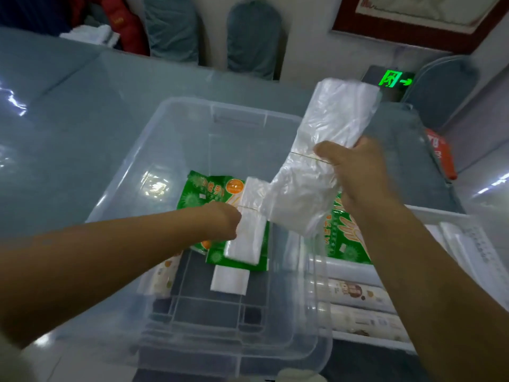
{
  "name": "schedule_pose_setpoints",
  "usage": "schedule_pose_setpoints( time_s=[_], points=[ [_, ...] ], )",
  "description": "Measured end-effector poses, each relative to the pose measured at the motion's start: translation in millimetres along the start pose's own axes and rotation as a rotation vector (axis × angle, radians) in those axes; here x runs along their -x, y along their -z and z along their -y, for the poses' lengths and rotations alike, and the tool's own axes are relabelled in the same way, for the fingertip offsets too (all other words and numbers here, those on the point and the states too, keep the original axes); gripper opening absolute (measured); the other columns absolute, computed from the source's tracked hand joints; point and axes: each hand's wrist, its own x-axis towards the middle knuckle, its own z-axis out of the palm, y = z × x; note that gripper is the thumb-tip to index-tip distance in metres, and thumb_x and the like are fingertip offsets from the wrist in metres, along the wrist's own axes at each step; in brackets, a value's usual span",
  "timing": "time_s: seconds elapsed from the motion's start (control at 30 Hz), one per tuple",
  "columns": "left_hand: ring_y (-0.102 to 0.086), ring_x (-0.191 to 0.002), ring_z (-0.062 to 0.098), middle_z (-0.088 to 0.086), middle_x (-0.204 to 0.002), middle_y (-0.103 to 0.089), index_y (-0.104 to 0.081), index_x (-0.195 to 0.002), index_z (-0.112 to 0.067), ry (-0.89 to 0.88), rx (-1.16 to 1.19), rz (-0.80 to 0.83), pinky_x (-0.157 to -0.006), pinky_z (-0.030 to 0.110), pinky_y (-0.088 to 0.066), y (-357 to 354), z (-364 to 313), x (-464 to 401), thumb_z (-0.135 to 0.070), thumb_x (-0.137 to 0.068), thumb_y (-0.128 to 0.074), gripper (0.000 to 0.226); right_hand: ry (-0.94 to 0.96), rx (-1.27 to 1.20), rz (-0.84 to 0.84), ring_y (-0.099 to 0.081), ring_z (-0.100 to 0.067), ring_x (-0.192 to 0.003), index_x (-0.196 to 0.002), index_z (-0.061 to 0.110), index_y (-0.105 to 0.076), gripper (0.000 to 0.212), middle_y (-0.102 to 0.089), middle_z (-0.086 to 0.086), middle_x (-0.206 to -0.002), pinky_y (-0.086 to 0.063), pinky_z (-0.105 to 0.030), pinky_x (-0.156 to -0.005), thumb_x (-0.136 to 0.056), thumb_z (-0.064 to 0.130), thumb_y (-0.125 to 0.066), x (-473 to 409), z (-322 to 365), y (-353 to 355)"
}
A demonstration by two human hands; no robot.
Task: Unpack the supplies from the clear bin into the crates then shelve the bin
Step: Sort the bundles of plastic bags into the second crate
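The clear bin (176, 128) stands in front of me on a blue-grey table. My right hand (358, 172) grips a rubber-banded bundle of white plastic bags (330, 128), held above the bin's right side. My left hand (223, 219) reaches down into the bin and holds a second white bag bundle (248, 238) that lies on green glove packets (203, 194). A small white pack (230, 279) and a printed pack (162, 277) also lie on the bin's floor. To the right, a white crate (429, 213) holds another green packet (344, 238) and printed rolls (358, 293).
The blue-grey table (68, 119) stretches left and behind the bin. Blue covered chairs (253, 37) stand along its far side. A green exit sign (394, 78) glows at the back right, and a red item (440, 153) lies beyond the crate.
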Motion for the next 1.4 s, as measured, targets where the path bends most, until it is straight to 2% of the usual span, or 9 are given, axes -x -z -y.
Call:
schedule_pose_setpoints(
  time_s=[0.23,0.4,0.53,0.7,0.9,1.0,1.13,1.23,1.4],
  points=[
    [-0.060,-0.099,0.034,0.018,-0.109,-0.063,-0.055,-0.111,0.002,0.380,0.805,-0.323,-0.080,0.034,-0.049,-38,-16,-68,-0.025,-0.076,-0.069,0.046,-0.177,-0.246,-0.038,-0.071,-0.018,-0.065,-0.082,0.014,-0.068,0.023,-0.074,0.000,-0.071,-0.056,-0.034,-0.058,-0.061,0.006,-0.070,-8,-18,29],
    [-0.059,-0.069,0.023,0.007,-0.077,-0.057,-0.061,-0.092,0.000,0.431,1.096,-0.283,-0.050,0.024,-0.039,-46,-21,-76,-0.010,-0.065,-0.076,0.033,-0.363,-0.393,-0.063,-0.069,-0.016,-0.059,-0.088,0.013,-0.067,0.024,-0.071,-0.001,-0.067,-0.056,-0.037,-0.058,-0.066,0.004,-0.071,-7,-35,43],
    [-0.056,-0.069,0.022,0.008,-0.079,-0.059,-0.059,-0.099,-0.003,0.425,1.245,-0.264,-0.056,0.026,-0.044,-42,-19,-74,-0.007,-0.072,-0.066,0.028,-0.489,-0.445,-0.113,-0.069,-0.019,-0.059,-0.094,0.012,-0.066,0.034,-0.072,-0.004,-0.073,-0.058,-0.044,-0.060,-0.062,0.005,-0.075,-8,-43,56],
    [-0.055,-0.072,0.027,0.015,-0.086,-0.056,-0.049,-0.101,-0.007,0.413,1.360,-0.484,-0.064,0.036,-0.049,-14,-27,-44,-0.004,-0.080,-0.054,0.022,-0.502,-0.447,-0.123,-0.070,-0.020,-0.065,-0.104,0.010,-0.065,0.042,-0.073,-0.007,-0.085,-0.058,-0.044,-0.061,-0.064,0.006,-0.077,-10,-56,75],
    [-0.054,-0.060,0.004,-0.006,-0.076,-0.056,-0.050,-0.088,-0.021,0.360,1.242,-0.924,-0.038,0.009,-0.037,57,-53,38,-0.014,-0.079,-0.060,0.015,-0.552,-0.476,-0.060,-0.071,-0.023,-0.067,-0.094,0.011,-0.067,0.033,-0.075,-0.007,-0.081,-0.058,-0.049,-0.064,-0.064,0.005,-0.078,-21,-72,94],
    [-0.060,-0.055,-0.002,-0.006,-0.074,-0.063,-0.053,-0.081,-0.028,0.305,1.269,-1.047,-0.041,0.008,-0.040,90,-79,66,-0.017,-0.075,-0.064,0.017,-0.557,-0.495,0.023,-0.071,-0.021,-0.062,-0.099,0.011,-0.065,0.038,-0.074,-0.004,-0.071,-0.057,-0.045,-0.057,-0.064,0.005,-0.079,-29,-77,114],
    [-0.063,-0.048,0.002,-0.011,-0.062,-0.069,-0.060,-0.085,-0.023,0.180,1.430,-0.977,-0.042,0.016,-0.047,114,-145,63,-0.009,-0.075,-0.066,0.018,-0.546,-0.451,0.109,-0.069,-0.017,-0.055,-0.100,0.009,-0.063,0.037,-0.072,-0.001,-0.062,-0.055,-0.036,-0.051,-0.066,0.004,-0.078,-37,-85,165],
    [-0.068,-0.061,0.013,0.000,-0.080,-0.072,-0.060,-0.099,-0.016,0.167,1.502,-0.794,-0.052,0.027,-0.053,116,-203,38,-0.010,-0.076,-0.068,0.024,-0.542,-0.382,0.120,-0.070,-0.019,-0.061,-0.098,0.008,-0.065,0.035,-0.073,-0.003,-0.067,-0.058,-0.037,-0.057,-0.066,0.004,-0.078,-47,-100,225],
    [-0.070,-0.071,0.020,0.001,-0.082,-0.073,-0.060,-0.092,-0.020,0.152,1.483,-0.667,-0.062,0.032,-0.057,105,-294,-16,-0.011,-0.076,-0.069,0.021,-0.501,-0.184,0.052,-0.072,-0.024,-0.071,-0.096,0.013,-0.065,0.028,-0.075,-0.008,-0.082,-0.057,-0.034,-0.059,-0.071,0.007,-0.076,-65,-131,345]
  ],
)
